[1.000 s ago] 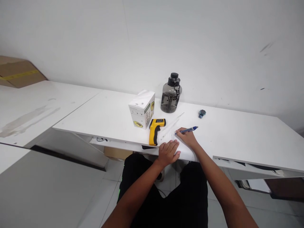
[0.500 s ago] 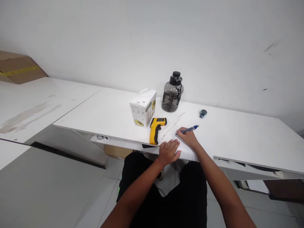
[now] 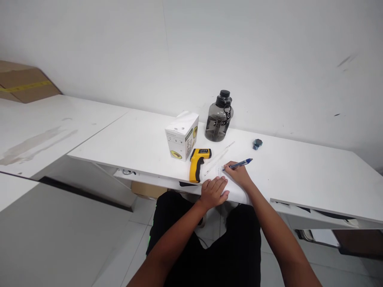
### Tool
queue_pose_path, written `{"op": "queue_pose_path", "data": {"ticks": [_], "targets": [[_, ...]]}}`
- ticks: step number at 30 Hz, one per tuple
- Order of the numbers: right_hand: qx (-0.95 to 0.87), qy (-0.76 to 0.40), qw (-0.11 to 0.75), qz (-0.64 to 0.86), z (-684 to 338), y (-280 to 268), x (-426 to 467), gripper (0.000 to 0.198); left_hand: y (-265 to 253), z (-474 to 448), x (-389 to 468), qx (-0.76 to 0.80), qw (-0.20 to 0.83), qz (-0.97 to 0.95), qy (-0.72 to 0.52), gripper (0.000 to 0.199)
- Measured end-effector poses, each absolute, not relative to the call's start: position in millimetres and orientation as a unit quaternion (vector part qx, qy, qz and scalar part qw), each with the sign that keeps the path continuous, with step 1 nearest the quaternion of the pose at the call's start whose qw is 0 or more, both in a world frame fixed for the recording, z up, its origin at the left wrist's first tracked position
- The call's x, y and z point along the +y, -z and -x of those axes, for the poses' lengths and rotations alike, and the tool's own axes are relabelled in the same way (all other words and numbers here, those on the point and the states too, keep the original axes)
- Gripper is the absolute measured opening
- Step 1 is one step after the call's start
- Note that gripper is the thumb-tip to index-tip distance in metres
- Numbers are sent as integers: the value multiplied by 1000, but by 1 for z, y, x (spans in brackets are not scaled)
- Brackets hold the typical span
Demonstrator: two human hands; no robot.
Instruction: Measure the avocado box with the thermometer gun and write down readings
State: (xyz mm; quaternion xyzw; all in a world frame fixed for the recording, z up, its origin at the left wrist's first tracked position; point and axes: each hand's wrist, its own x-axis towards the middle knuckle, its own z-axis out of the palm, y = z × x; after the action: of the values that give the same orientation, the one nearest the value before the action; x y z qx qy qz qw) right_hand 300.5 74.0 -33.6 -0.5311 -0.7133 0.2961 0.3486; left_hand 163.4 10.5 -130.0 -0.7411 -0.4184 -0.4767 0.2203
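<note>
The right hand (image 3: 237, 175) rests on the white counter (image 3: 299, 171) near its front edge, its grip closed around a blue pen (image 3: 239, 164) whose tip meets a white sheet of paper (image 3: 223, 172) lying flat there; any marks on the sheet are too small to read. The pen slants up and to the right, away from the hand. The left hand (image 3: 213, 191) lies palm down just beside the right one, fingers spread flat on the near part of the paper at the counter's edge, its grip open and holding nothing. Just left of the hands a yellow and black infrared thermometer (image 3: 196, 163) lies on its side, handle toward the person. A thin clear rod (image 3: 220, 157) lies on the counter between the thermometer and the pen. Behind the thermometer stands a white cardboard box (image 3: 182, 135) with a green and yellow label, and to its right, near the wall, a dark translucent water bottle (image 3: 218, 117) with a black cap stands upright. A small blue object (image 3: 257, 143) sits apart, right of the bottle. Far left, a brown carton (image 3: 22, 79) rests on a neighbouring surface.
</note>
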Motion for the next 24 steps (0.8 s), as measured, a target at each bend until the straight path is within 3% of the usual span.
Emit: {"op": "queue_pose_path", "data": {"ticks": [24], "targets": [[-714,-283,361,529,-301,37,76,26,131,-163,10,-424,211,745,470,41]]}}
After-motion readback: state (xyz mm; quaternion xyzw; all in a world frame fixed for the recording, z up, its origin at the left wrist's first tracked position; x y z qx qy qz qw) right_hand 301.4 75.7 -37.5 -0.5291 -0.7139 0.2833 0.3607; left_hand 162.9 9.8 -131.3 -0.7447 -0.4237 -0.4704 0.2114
